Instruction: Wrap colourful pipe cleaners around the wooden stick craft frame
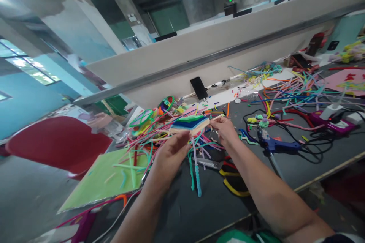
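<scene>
A striped piece made of pipe cleaners [189, 123], with green, blue, navy and cream bands, is held up over the table between both hands. My left hand [172, 150] is closed on its lower left edge, its fingertips partly hidden. At the right end, my right hand [225, 131] pinches the cream band between thumb and fingers. Teal and light blue fuzzy strands [197, 180] lie below it. Scissors [235, 182] with black and yellow handles rest under my right forearm. Loose pipe cleaners [151, 133] in many colours are heaped behind my left hand.
A blue glue gun [281, 145] with a black cord lies at right, near a purple power strip [333, 123]. A phone [199, 88] leans against the partition [176, 79]. A green sheet [99, 182] lies at left, with a red chair [57, 144] beyond it.
</scene>
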`<state>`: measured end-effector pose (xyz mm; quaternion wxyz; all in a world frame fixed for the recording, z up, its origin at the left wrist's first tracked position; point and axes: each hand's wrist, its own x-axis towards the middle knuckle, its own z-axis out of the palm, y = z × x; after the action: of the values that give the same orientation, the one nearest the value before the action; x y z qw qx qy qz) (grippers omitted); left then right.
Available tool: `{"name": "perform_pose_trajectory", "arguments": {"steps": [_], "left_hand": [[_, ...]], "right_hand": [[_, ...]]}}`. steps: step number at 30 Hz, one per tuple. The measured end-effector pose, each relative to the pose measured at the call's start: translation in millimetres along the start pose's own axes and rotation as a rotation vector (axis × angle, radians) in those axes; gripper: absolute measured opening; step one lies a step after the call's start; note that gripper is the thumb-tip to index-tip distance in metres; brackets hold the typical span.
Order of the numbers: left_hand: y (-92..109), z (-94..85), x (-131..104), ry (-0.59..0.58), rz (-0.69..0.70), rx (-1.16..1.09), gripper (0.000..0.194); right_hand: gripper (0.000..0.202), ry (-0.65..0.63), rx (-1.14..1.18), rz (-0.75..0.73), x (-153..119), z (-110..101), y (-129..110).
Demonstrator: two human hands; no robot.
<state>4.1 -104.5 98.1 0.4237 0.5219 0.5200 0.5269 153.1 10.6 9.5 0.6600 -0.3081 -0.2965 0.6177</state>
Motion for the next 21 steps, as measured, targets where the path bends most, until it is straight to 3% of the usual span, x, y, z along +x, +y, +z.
{"name": "perform_pose_trajectory", "arguments": {"steps": [2, 4, 6, 10, 16, 21], "left_hand": [[7.0, 6.0, 24.7, -0.005, 0.257, 0.218, 0.043], [9.0, 15.1, 52.6, -0.096, 0.394, 0.374, 0.039], [4.9, 24.3, 75.7, -0.223, 0.376, 0.464, 0.025], [-10.6, 31.9, 96.9, -0.274, 0.388, 0.621, 0.008], [-14.3, 22.2, 100.4, -0.345, 0.363, 0.901, 0.016], [-10.7, 18.6, 96.2, -0.402, 0.376, 1.002, 0.019]], "right_hand": [[0.017, -0.024, -0.004, 0.005, -3.7, 2.1, 0.1], [0.016, -0.06, 0.01, -0.001, -6.2, 3.4, 0.6], [0.016, -0.099, 0.029, -0.007, -7.0, 3.6, 1.8], [0.018, -0.148, 0.04, 0.035, -5.9, 1.8, 5.3], [0.022, -0.155, 0.016, 0.178, -6.7, 0.6, 2.4], [0.028, -0.161, -0.008, 0.224, -9.1, 2.2, 0.6]]}}
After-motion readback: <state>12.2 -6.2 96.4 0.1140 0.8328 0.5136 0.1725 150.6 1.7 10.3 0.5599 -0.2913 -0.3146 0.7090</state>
